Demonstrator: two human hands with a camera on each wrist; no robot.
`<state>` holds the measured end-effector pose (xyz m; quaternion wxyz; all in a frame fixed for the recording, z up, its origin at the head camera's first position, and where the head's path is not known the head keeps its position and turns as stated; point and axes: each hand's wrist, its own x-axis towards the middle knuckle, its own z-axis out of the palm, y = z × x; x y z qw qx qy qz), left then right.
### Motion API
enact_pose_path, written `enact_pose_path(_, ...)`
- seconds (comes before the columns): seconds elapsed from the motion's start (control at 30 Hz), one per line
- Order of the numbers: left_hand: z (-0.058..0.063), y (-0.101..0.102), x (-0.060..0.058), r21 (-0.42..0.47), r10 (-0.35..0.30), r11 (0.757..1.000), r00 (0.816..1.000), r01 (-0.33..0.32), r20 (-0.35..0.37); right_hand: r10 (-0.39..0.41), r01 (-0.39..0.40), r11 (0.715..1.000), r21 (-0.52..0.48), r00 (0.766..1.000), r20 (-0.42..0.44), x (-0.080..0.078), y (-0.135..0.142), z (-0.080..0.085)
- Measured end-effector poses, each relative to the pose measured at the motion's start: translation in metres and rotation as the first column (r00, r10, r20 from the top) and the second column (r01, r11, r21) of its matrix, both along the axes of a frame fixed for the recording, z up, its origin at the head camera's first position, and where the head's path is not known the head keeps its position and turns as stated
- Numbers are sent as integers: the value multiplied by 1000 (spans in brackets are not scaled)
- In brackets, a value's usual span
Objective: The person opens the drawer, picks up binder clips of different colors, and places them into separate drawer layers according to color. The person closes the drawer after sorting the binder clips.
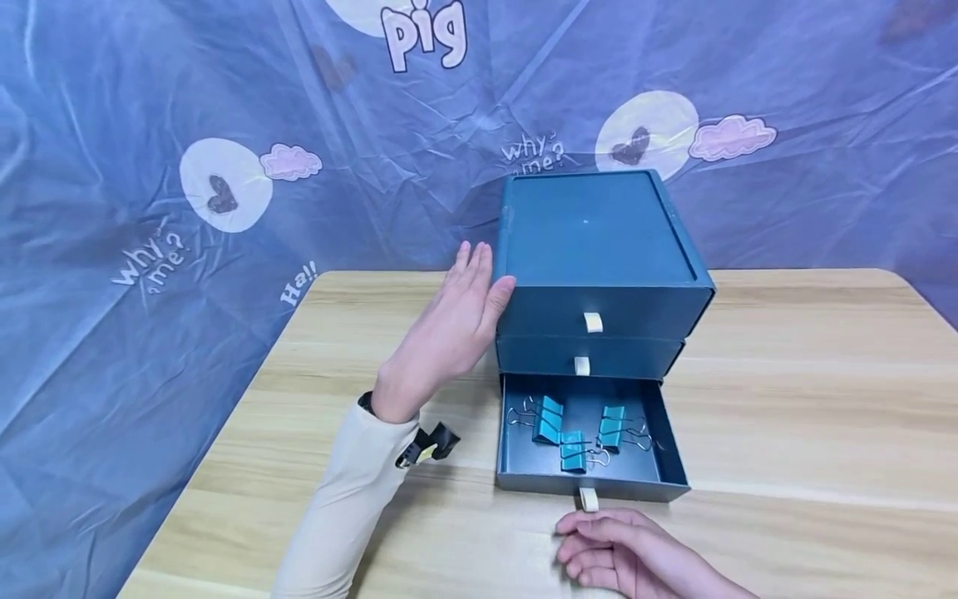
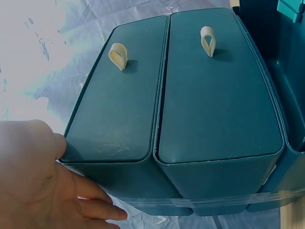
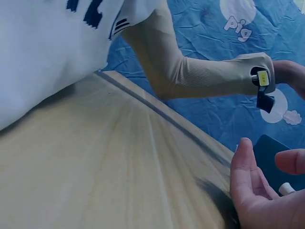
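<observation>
A dark teal three-drawer box stands on the table, its bottom drawer pulled out. Three teal binder clips with wire handles lie inside that drawer. Flat against the box's left side rests my left hand, fingers extended; the left wrist view has its thumb at the edge of the top drawer front. Just in front of the bottom drawer's cream pull tab is my right hand, fingers loosely bent. Thumb and fingers stand apart in the right wrist view, with nothing gripped.
Two closed drawers above carry cream tabs too. The pale wooden table extends on both sides of the box. Behind it hangs a blue printed cloth. Clear tape runs across the box's side.
</observation>
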<state>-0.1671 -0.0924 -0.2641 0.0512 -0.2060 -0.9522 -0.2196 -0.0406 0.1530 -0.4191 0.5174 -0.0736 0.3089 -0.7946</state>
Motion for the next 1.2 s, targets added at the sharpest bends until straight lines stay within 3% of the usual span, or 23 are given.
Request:
enact_pose_path(0.3,1,1,1,-2,-5,1000,1000,5,-8,-67,70,997,-40,995,76,-6,-2,2)
enact_pose_path(1.2,1,0,1,-5,0,1000,1000,0,11,-74,74,997,5,997,0,-8,-9,9)
